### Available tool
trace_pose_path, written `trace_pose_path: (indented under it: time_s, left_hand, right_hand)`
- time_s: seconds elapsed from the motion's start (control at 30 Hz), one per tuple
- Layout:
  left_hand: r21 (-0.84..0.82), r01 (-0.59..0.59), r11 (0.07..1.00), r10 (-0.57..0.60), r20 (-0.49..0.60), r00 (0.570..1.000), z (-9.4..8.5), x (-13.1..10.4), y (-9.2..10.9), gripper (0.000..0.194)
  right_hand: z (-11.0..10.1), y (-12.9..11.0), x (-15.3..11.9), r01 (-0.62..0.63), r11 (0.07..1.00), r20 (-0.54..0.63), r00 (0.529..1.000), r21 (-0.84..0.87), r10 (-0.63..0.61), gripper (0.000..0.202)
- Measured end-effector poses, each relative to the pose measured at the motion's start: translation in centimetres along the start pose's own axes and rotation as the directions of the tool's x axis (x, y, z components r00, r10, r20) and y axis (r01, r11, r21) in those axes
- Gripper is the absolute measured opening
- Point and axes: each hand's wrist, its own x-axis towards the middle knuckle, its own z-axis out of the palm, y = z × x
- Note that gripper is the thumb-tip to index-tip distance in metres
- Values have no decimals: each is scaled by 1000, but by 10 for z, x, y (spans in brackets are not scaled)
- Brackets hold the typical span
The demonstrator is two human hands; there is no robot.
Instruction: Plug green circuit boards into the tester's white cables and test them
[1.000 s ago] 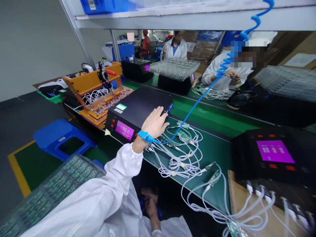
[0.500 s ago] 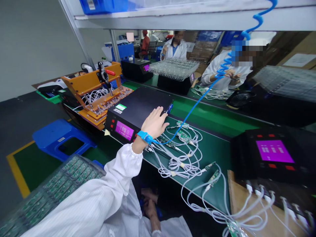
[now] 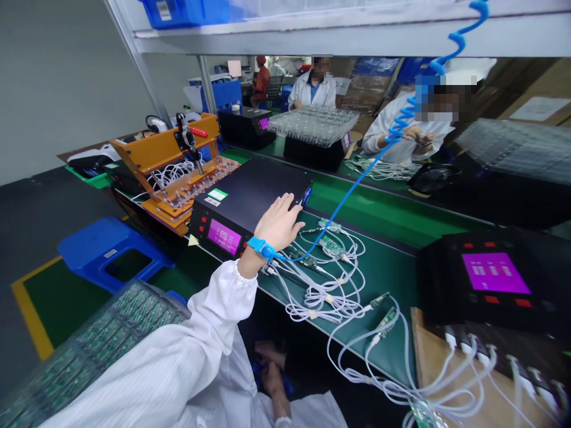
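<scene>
My left hand lies palm down on the right part of a black test box, its fingers stretched out and holding nothing. A blue wrist strap with a coiled cord is round that wrist. Beside the fingertips is a blue pen. To the right, green circuit boards with white cables lie on the green bench. Low in the dark under the bench edge, my right hand has its fingers curled in near a bare patch of skin and something blue. What it grips is hidden.
An orange clamp fixture stands left of the box. Another black box with a lit screen is at the right. A tray of circuit boards and a blue stool are lower left. Co-workers sit across the bench.
My left hand stays in the same place on the box. The co-worker across at the right has shifted their hands slightly. The view has moved very little.
</scene>
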Motion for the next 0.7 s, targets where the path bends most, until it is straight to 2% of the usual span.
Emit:
trace_pose_path:
  time_s: [0.27, 0.7]
  left_hand:
    - [0, 0, 1000, 0, 5, 1000, -1, 0, 1, 45]
    - [-8, -1, 1000, 1, -4, 1000, 0, 0, 0, 45]
  right_hand:
    - [-2, 0, 0, 4, 998, 105, 994, 56, -10, 22]
    - [-7, -9, -4, 1, 997, 89, 996, 76, -8, 16]
